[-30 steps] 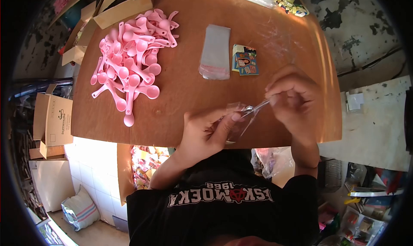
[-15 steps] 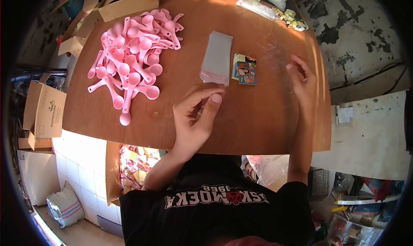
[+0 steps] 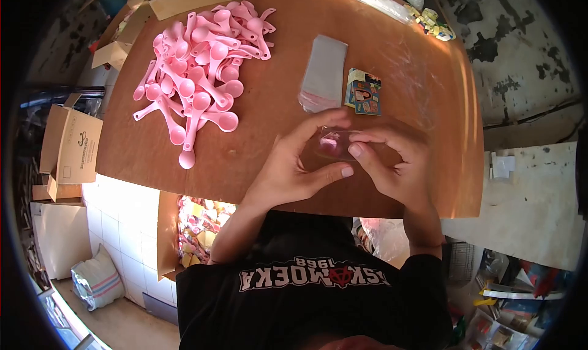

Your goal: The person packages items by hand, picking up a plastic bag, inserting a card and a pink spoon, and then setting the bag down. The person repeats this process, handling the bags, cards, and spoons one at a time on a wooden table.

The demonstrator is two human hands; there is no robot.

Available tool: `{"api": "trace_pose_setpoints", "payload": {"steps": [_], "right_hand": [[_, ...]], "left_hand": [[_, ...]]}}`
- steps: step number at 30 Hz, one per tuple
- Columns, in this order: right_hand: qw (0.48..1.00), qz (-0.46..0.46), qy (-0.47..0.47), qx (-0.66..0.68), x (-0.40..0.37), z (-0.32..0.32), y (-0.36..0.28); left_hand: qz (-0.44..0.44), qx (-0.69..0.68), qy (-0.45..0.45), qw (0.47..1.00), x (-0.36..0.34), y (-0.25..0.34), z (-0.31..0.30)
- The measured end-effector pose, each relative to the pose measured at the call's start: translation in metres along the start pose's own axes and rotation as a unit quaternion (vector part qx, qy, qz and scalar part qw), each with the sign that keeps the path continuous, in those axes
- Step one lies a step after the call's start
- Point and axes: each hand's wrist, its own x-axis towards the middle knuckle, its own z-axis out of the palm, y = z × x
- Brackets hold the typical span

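Between my hands is a small clear plastic bag (image 3: 337,143) with a pinkish sheen. My right hand (image 3: 392,160) pinches its right edge between thumb and fingers. My left hand (image 3: 297,160) is beside its left side, thumb and fingers spread apart. Just beyond them, a stack of clear plastic sleeves (image 3: 323,71) lies on the brown table (image 3: 257,148). To the right of the stack is a small pile of colourful printed cards (image 3: 364,93). A large heap of pink plastic spoons (image 3: 199,74) covers the table's left part.
An open cardboard box (image 3: 195,0) stands at the far left edge. Plastic packs (image 3: 383,6) and yellowish wrapped pieces (image 3: 433,24) lie at the far right. Thin clear film (image 3: 416,80) lies right of the cards. Below the table's front edge is a box of colourful packets (image 3: 199,224).
My right hand has come in from the right to the middle, and the clear bag now shows between my hands. My left hand's fingers have opened. The whole view has shifted slightly.
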Motion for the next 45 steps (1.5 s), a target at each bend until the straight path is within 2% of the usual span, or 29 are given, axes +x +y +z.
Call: {"api": "trace_pose_setpoints", "payload": {"steps": [2,3,4,6,8,10,13,16,18,21,25,28,29,30,33,35,37,43,45], "right_hand": [[1.000,0.021,-0.009,0.009,0.001,-0.004,-0.005],[0.999,0.045,-0.015,0.017,0.001,-0.006,-0.006],[0.999,0.045,-0.012,0.018,-0.003,-0.005,-0.003],[0.977,0.122,0.044,0.170,-0.012,0.000,0.009],[0.968,0.146,0.021,0.204,-0.021,-0.002,0.012],[0.926,0.244,-0.004,0.289,-0.029,0.002,0.014],[0.922,0.236,0.010,0.306,-0.042,0.015,0.028],[0.913,0.270,0.043,0.301,-0.047,0.018,0.035],[0.916,0.270,0.058,0.291,-0.048,0.022,0.037],[0.918,0.269,0.080,0.280,-0.049,0.025,0.040],[0.908,0.252,0.114,0.316,-0.050,0.031,0.041],[0.903,0.235,0.125,0.338,-0.047,0.031,0.037],[0.902,0.236,0.124,0.339,-0.049,0.030,0.037],[0.904,0.235,0.104,0.342,-0.052,0.028,0.039],[0.910,0.221,0.071,0.344,-0.053,0.022,0.040],[0.915,0.208,0.059,0.342,-0.053,0.020,0.043],[0.936,0.140,0.028,0.321,-0.054,0.019,0.048],[0.950,0.112,0.057,0.286,-0.050,0.022,0.041],[0.942,0.102,0.037,0.316,-0.052,0.018,0.046]], "left_hand": [[-0.058,0.102,-0.090,0.989,-0.003,-0.007,-0.011],[-0.048,0.094,-0.054,0.993,-0.004,-0.011,-0.007],[-0.048,0.096,-0.057,0.993,-0.007,-0.011,-0.008],[-0.127,0.046,-0.029,0.990,-0.009,-0.009,-0.010],[-0.141,0.017,-0.025,0.990,-0.011,-0.011,-0.012],[-0.157,-0.014,-0.017,0.987,-0.014,-0.015,-0.013],[-0.180,-0.065,-0.045,0.980,-0.014,-0.022,-0.013],[-0.146,-0.040,-0.047,0.987,-0.016,-0.028,-0.011],[-0.179,-0.069,-0.046,0.980,-0.016,-0.029,-0.014],[-0.169,0.001,-0.038,0.985,-0.016,-0.028,-0.015],[-0.156,0.014,-0.040,0.987,-0.016,-0.033,-0.017],[-0.165,-0.039,-0.051,0.984,-0.014,-0.024,-0.018],[-0.197,-0.080,-0.043,0.976,-0.013,-0.017,-0.018],[-0.229,-0.121,-0.036,0.965,-0.013,-0.013,-0.019],[-0.243,-0.088,-0.040,0.965,-0.016,-0.017,-0.025],[-0.222,-0.098,-0.059,0.968,-0.017,-0.019,-0.030],[-0.201,-0.109,-0.079,0.970,-0.018,-0.022,-0.033],[-0.204,-0.185,-0.093,0.957,-0.020,-0.024,-0.037],[-0.217,-0.223,-0.087,0.946,-0.019,-0.020,-0.037]]}}
